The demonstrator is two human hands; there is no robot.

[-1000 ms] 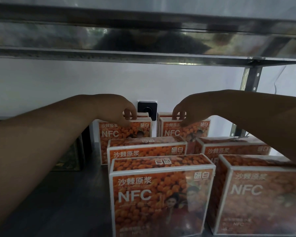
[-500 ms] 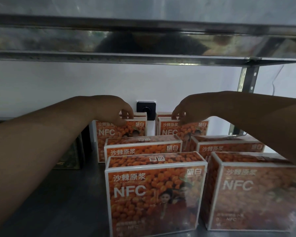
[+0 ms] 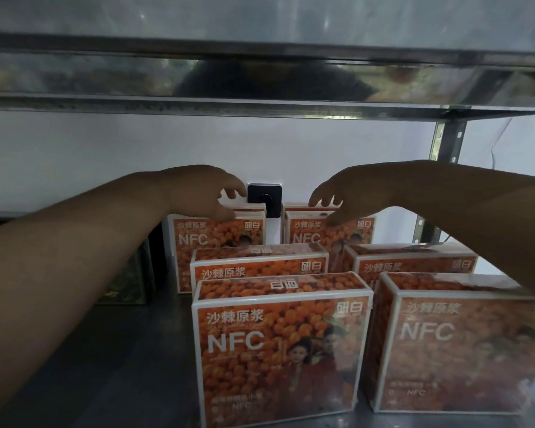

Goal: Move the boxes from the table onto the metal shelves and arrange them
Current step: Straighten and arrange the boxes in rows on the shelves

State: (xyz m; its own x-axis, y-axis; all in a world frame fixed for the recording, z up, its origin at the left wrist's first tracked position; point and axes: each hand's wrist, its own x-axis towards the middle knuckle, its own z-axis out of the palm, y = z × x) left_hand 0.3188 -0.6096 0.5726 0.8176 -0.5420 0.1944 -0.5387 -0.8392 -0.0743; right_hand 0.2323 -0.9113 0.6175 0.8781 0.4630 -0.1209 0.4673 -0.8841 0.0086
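Several orange NFC boxes stand in two columns on the metal shelf [image 3: 105, 366]. My left hand [image 3: 220, 194] hovers over the back left box [image 3: 217, 239], fingers spread and lifted off its top, thumb by the front edge. Above the back right box [image 3: 309, 234], my right hand [image 3: 342, 196] has its fingers loose and its thumb against the front face. In front of them stand the middle left box [image 3: 260, 268], the middle right box [image 3: 411, 265], the front left box [image 3: 278, 344] and the front right box [image 3: 457, 350].
The upper shelf [image 3: 260, 100] runs low overhead. A perforated upright post [image 3: 445, 143] stands at the right. On the white wall, a black socket [image 3: 264, 197] sits between my hands. A dark green box [image 3: 127, 279] stands at the far left.
Both hands gripped the tops of the back boxes before. Their fingers have now come off the tops and spread. The view has moved slightly closer.
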